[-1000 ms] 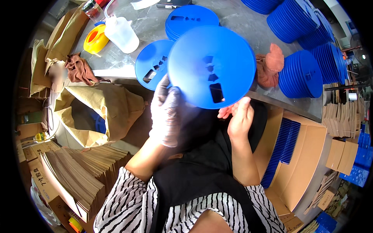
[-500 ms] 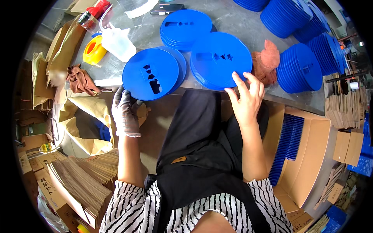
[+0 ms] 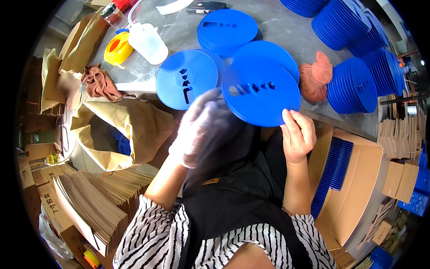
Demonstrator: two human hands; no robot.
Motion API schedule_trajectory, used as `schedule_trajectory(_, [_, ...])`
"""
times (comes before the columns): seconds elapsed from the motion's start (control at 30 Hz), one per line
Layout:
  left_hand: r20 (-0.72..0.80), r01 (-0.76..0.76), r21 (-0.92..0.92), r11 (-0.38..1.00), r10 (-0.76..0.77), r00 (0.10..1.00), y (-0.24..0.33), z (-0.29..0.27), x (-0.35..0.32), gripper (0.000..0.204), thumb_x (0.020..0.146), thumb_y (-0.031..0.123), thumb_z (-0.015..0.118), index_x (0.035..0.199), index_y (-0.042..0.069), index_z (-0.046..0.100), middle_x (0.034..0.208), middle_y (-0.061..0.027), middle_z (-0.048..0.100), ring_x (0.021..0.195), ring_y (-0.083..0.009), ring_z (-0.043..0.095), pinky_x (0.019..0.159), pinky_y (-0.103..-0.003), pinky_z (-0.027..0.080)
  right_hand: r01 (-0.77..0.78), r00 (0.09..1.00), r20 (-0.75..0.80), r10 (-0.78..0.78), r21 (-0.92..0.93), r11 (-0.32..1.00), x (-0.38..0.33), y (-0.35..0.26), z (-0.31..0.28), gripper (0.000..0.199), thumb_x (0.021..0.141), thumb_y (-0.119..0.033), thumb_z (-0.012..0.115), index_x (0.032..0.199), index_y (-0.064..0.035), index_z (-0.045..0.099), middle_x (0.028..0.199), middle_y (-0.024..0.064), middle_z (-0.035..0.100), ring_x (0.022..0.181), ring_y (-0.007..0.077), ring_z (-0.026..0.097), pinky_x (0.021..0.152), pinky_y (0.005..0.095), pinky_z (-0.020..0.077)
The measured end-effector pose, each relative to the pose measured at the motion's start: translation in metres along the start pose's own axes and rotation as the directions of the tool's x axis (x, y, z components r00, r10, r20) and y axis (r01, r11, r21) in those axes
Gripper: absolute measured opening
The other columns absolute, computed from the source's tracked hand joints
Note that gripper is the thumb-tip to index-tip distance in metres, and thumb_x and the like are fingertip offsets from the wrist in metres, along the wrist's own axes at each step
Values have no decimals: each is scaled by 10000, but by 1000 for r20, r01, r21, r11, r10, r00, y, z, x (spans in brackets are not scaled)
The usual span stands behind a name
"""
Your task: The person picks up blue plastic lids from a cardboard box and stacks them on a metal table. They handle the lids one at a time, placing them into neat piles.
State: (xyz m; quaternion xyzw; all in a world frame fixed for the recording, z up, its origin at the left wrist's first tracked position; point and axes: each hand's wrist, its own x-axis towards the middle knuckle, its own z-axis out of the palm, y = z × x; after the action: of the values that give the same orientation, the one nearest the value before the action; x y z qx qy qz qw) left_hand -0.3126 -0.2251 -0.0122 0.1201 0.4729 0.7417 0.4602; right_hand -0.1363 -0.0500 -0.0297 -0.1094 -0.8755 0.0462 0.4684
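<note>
The right hand [image 3: 298, 136], bare, pinches the near edge of a blue plastic disc [image 3: 261, 92] with fingertips on its upper face and the thumb apparently underneath, so the disc is lifted and tilted out over the front edge of the grey counter [image 3: 286, 27] rather than lying flat; holding it by the rim keeps the cut-out slots near its centre in plain view. The left hand [image 3: 197, 127], in a pale translucent glove and blurred, hovers just beside the disc's left edge with its fingers loosely spread; whether it touches the disc cannot be told, and it clasps nothing that can be seen. The two hands are apart, one on either side of the disc's near rim. Directly behind the held disc lies another blue disc, partly covered by it, and to the left a second disc [image 3: 188, 85] rests flat at the counter's edge with its slots facing up, within easy reach of the gloved hand. A short stack of discs [image 3: 227, 30] sits farther back, and taller stacks [image 3: 354, 85] crowd the right side of the counter, next to a bunched reddish cloth [image 3: 316, 76]. An open cardboard box [image 3: 358, 188] at the person's right holds discs standing on edge in a row, a placement that suits packing them close together. On the left are a translucent squeeze bottle [image 3: 148, 42], a yellow tape roll [image 3: 118, 48] and brown paper bags [image 3: 130, 130].
</note>
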Motion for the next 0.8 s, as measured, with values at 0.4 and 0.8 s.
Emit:
schedule_trajectory(0.4, [209,74,-337,938,-2,978,-22,29,15,625,899,41,608,1446,71,309,1371,-119,488,1177,-221,566,935,-360,545,-313,948,19,319,254,915,-27,-15,-4,367,908,-21,501,1260,78,536,1375,200,459,1193,281,530,975,357,464])
schedule_trajectory(0.8, [119,4,-298,955,33,992,-30,26,11,584,903,-9,566,1430,102,339,1376,-113,480,1182,-228,558,959,-389,533,-496,614,139,777,834,243,-6,-31,24,606,906,70,521,1457,25,272,1426,206,403,1206,245,516,1020,360,421])
